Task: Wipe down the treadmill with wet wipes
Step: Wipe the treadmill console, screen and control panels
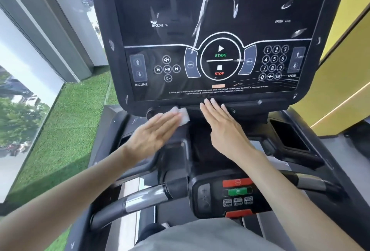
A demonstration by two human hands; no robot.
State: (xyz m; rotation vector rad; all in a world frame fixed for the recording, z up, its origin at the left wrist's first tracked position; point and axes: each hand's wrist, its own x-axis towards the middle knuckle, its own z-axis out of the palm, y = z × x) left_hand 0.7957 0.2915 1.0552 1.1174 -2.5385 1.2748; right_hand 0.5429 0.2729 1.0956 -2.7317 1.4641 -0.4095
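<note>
The wet wipe (183, 115), a small white folded sheet, is pressed against the dark ledge (250, 103) directly below the console (220, 30), under its left-of-centre part. It is held there by the left hand (154, 130), whose fingers are laid out straight and flat over it rather than curled round it. The right hand (222, 124) is placed just beside it, below the console's middle, with fingers likewise straight and together, their tips touching the ledge and nothing held. The work is judged to be in its early or middle part: the ledge is being wiped, while white streaks (202, 10) and smudges are seen across the console's dark face, so that surface appears not yet finished, though whether the marks are dirt or wet traces cannot be told. Further below the console, the handlebar (144, 198) with its metal sleeve and the button pod (236, 192) show no sign either way and are presumably left to do. To the console's left, artificial grass (76, 120) is seen; to its right, a yellow wall (350, 50).
</note>
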